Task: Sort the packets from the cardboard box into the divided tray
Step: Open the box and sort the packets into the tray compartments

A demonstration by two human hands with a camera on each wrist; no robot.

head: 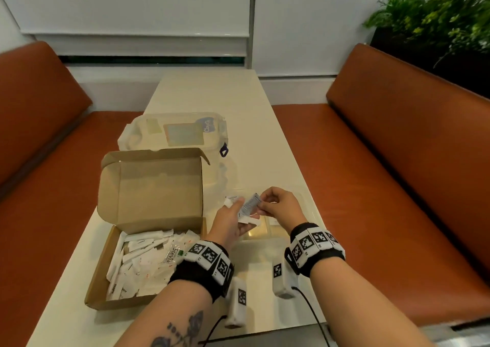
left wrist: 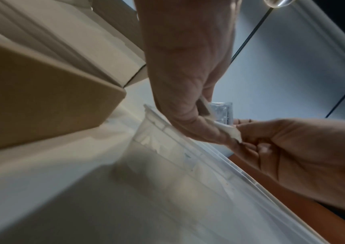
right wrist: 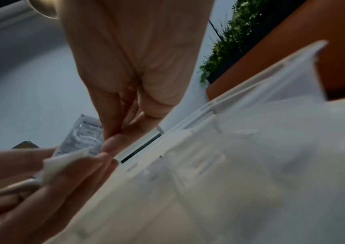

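An open cardboard box (head: 148,243) at the left holds a heap of white packets (head: 143,262). My left hand (head: 242,210) grips a small bunch of white packets (head: 249,220) above the clear divided tray (head: 267,231). My right hand (head: 261,205) pinches the edge of a grey printed packet (head: 250,204) that stands out of that bunch. In the right wrist view, the right hand (right wrist: 113,138) nips the grey packet (right wrist: 81,135) while the left hand (right wrist: 96,158) keeps a white packet (right wrist: 63,162). The left wrist view shows the left hand (left wrist: 209,127), the white packet (left wrist: 229,130) and the tray's rim (left wrist: 188,158).
A clear plastic lidded container (head: 172,132) stands behind the box on the long cream table (head: 212,94). Orange bench seats (head: 384,161) run along both sides. A planter with green leaves (head: 437,18) is at the far right. Cables trail off the near edge.
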